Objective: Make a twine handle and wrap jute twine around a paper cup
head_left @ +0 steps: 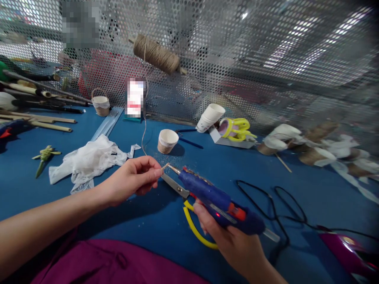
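Observation:
Between the thumb and fingers of my left hand [137, 175] is the end of a jute twine [165, 167]. My right hand [227, 240] is wrapped round a blue hot glue gun [219, 201] with a red light on its side. Its metal nozzle is at the twine's tip; whether they touch I cannot tell. Scissors with yellow handles [197, 232] lie on the table under the gun. Just beyond my hands stands a small paper cup [167, 142], twine-brown below with a white band above. The twine runs up towards a spool [156, 54] mounted on the mesh.
White lace [94, 159] lies in a heap at left, near a green twine-like figure [45, 156]. Behind are a handled cup [101, 105], a phone [135, 98], stacked paper cups [211, 117] and tape [226, 128]. A black cord [274, 205] loops at right. Perforated metal mesh closes the back.

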### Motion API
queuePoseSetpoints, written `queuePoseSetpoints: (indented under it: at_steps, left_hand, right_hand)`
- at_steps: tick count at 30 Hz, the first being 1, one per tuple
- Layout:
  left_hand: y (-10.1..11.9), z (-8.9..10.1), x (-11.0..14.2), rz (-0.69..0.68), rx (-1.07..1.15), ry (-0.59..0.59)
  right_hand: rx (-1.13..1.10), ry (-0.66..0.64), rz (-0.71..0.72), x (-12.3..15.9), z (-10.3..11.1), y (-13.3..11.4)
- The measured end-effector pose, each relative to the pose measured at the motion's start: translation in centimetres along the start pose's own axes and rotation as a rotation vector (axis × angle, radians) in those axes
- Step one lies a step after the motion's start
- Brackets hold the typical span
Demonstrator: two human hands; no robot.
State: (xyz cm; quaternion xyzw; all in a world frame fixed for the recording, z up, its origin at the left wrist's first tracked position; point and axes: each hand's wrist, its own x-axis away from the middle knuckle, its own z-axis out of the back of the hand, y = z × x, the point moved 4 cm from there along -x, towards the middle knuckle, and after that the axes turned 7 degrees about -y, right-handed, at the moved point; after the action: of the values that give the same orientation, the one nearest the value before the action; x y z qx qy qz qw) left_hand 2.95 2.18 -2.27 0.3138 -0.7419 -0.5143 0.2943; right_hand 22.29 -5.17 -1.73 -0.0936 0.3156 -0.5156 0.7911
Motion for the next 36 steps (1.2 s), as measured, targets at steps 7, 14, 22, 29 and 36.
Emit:
queuePoseSetpoints:
  at_steps: [7, 14, 22, 29, 36]
  left_hand:
    - [-0.1, 0.1, 0.0, -0.005, -0.017, 0.008]
    - [0.0, -0.1, 0.0, 0.022, -0.001, 0.009]
    - [0.0, -0.1, 0.0, 0.01, -0.013, 0.004]
    - [-0.1, 0.0, -0.1, 0.012, 0.002, 0.008]
    - [0.1, -0.1, 0.0, 0.009, -0.007, 0.004]
  right_hand:
    - [0.084, -0.084, 0.06, 0.0, 0.2, 0.2]
    - [0.101, -0.057, 0.067, 0.1, 0.5, 0.0]
    - [0.14, -0.047, 0.105, -1.1, 0.7, -1.2]
    - [0.165, -0.057, 0.114, -0.8, 0.8, -1.0]
    - [0.205, -0.029, 0.172, -0.6, 0.7, -1.1]
